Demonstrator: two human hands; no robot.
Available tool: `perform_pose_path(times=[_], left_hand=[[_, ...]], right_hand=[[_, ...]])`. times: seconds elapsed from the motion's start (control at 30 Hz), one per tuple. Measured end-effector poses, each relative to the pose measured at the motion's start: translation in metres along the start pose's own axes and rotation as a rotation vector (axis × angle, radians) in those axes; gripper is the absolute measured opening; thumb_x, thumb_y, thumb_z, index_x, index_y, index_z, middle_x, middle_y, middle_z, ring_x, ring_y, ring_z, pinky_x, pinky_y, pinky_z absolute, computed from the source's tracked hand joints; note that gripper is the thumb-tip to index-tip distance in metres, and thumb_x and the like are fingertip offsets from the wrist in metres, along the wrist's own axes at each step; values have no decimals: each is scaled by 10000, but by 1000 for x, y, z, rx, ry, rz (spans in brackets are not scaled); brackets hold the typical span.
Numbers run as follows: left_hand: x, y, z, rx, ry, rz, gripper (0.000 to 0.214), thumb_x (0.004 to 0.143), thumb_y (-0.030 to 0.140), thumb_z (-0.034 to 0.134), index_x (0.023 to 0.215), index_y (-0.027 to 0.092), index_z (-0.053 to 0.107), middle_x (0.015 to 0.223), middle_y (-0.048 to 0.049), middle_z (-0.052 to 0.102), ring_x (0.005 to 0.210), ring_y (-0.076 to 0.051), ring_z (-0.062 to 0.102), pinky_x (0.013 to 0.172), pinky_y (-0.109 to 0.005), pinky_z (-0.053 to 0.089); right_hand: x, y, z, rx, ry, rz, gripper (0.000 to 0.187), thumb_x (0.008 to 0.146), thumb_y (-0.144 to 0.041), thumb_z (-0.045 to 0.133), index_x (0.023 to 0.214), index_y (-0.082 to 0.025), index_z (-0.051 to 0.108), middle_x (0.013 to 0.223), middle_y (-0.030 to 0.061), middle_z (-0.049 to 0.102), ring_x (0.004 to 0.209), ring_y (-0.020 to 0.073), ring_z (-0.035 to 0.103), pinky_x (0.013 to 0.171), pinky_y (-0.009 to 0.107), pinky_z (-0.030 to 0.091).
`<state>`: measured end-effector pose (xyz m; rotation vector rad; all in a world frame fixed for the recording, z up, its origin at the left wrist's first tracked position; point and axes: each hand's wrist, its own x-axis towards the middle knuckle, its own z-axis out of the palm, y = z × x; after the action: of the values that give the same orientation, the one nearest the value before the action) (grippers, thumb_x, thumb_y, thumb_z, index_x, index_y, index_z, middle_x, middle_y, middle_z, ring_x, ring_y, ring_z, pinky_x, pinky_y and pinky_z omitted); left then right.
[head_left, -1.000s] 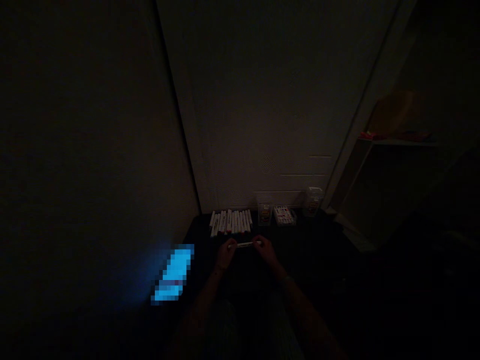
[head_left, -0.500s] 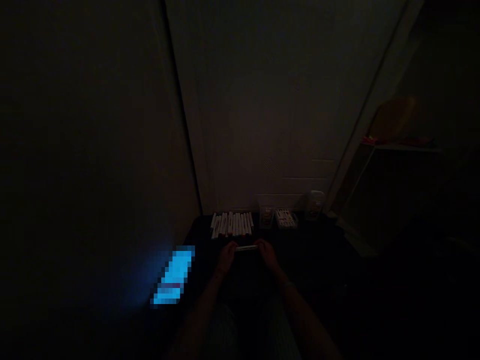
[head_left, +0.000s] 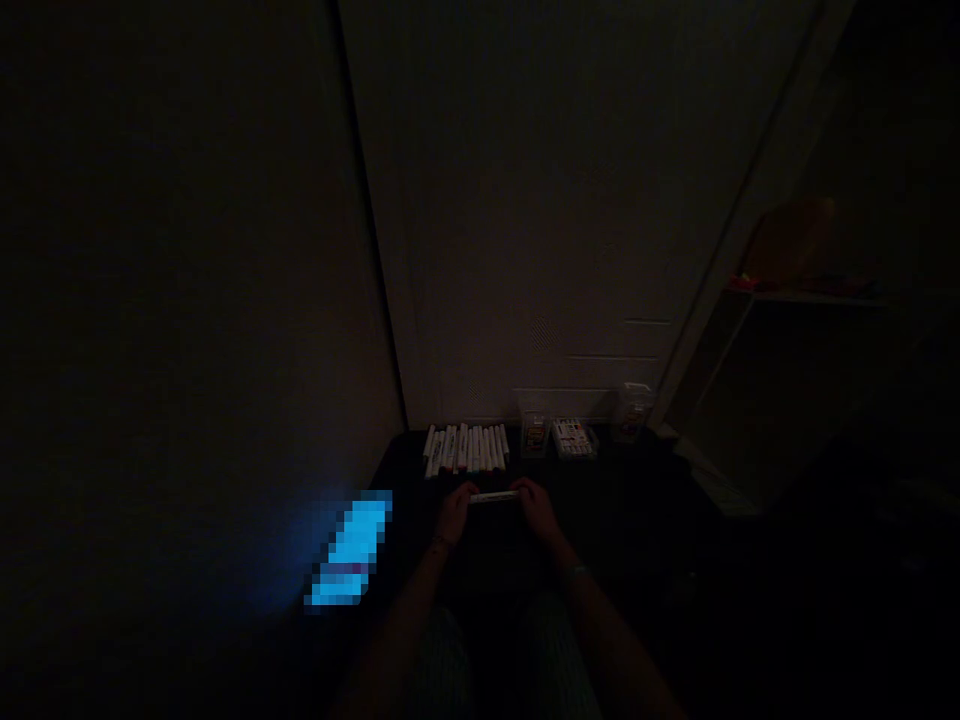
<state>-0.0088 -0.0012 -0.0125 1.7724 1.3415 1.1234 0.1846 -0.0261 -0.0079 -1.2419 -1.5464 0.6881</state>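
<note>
Between my two hands a white marker (head_left: 495, 496) lies level, one end in each hand. My left hand (head_left: 454, 512) closes its fingers round the left end. At the other end, my right hand (head_left: 537, 506) grips with its fingertips. Just beyond them, a row of white markers (head_left: 466, 448) lies side by side on the dark table (head_left: 615, 520). To the right of that row stands a clear plastic container (head_left: 535, 435), then an open case holding several white markers (head_left: 574, 438). The dim light hides fine detail of my fingers and the marker's print.
Another clear container with a pale handle (head_left: 634, 412) stands at the back right, close to the wall (head_left: 517, 250). On the left glows a blurred blue screen (head_left: 351, 550). A shelf (head_left: 810, 298) with an orange object (head_left: 791, 238) is off to the right.
The view has shifted very slightly. Both hands keep hold of the same marker in nearly the same place.
</note>
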Motion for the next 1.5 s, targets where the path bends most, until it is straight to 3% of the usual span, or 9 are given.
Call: perform_pose_path(times=[0.4, 0.9, 1.23, 1.5], left_hand=[[2, 1, 3, -25, 29, 50, 260, 717, 341, 391, 761, 164, 577, 771, -7, 596, 779, -146, 531, 740, -242, 393], [0, 2, 1, -16, 11, 35, 313, 767, 304, 293, 764, 170, 576, 716, 1, 576, 708, -138, 512, 687, -238, 386], [-2, 12, 0, -9, 37, 25, 232, 715, 320, 405, 745, 171, 579, 745, -1, 592, 766, -150, 529, 736, -246, 398], [-5, 15, -4, 25, 7, 21, 240, 720, 324, 401, 749, 170, 583, 734, 0, 597, 761, -153, 534, 723, -250, 401]], right_hand=[[1, 0, 2, -20, -1, 23, 221, 753, -290, 413, 829, -193, 597, 791, -3, 604, 755, 142, 535, 690, 227, 395], [0, -3, -4, -16, -15, -22, 311, 793, -219, 279, 836, -187, 585, 795, 9, 596, 764, 134, 531, 711, 228, 389], [1, -3, 2, -40, -6, 27, 240, 758, -318, 402, 817, -187, 594, 778, 3, 602, 743, 146, 535, 669, 227, 397], [-1, -2, 4, -10, 9, 32, 235, 754, -260, 380, 809, -188, 597, 780, 3, 602, 736, 139, 534, 680, 228, 394]])
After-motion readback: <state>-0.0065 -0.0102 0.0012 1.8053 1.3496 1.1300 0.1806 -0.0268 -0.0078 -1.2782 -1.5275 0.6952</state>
